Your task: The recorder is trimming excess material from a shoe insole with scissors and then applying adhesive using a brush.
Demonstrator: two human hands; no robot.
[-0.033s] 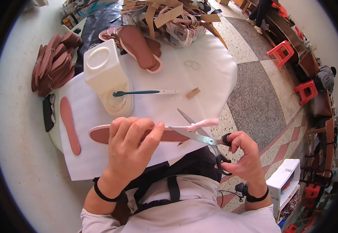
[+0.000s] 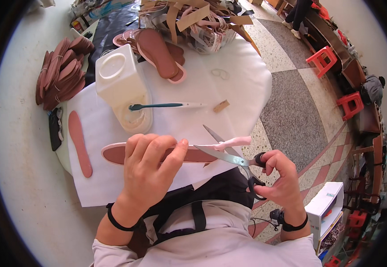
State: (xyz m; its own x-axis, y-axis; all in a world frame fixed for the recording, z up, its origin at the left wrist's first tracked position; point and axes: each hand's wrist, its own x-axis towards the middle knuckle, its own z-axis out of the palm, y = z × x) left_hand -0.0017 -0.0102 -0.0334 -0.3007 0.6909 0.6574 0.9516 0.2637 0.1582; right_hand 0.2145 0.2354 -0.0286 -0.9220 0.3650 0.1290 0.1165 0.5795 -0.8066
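Observation:
My left hand (image 2: 151,162) is closed on a reddish-brown insole (image 2: 113,154) edged in pale pink, thumb and finger pinching its far edge. A loose pink strip (image 2: 235,141) runs off that edge to the right. My right hand (image 2: 280,175) has its fingers through the black handles of a pair of scissors (image 2: 242,161). The scissor blades are spread apart, with the pink strip passing between them near the insole. My left palm and fingers hide the middle of the insole.
On the white-covered table stand a white plastic glue container (image 2: 118,75) with a teal-handled brush (image 2: 162,106) across it, a single insole (image 2: 80,144), and stacked insoles (image 2: 158,53). Bundled insoles (image 2: 62,73) lie at the left, strip scraps (image 2: 198,22) at the back. Red stools (image 2: 322,61) stand right.

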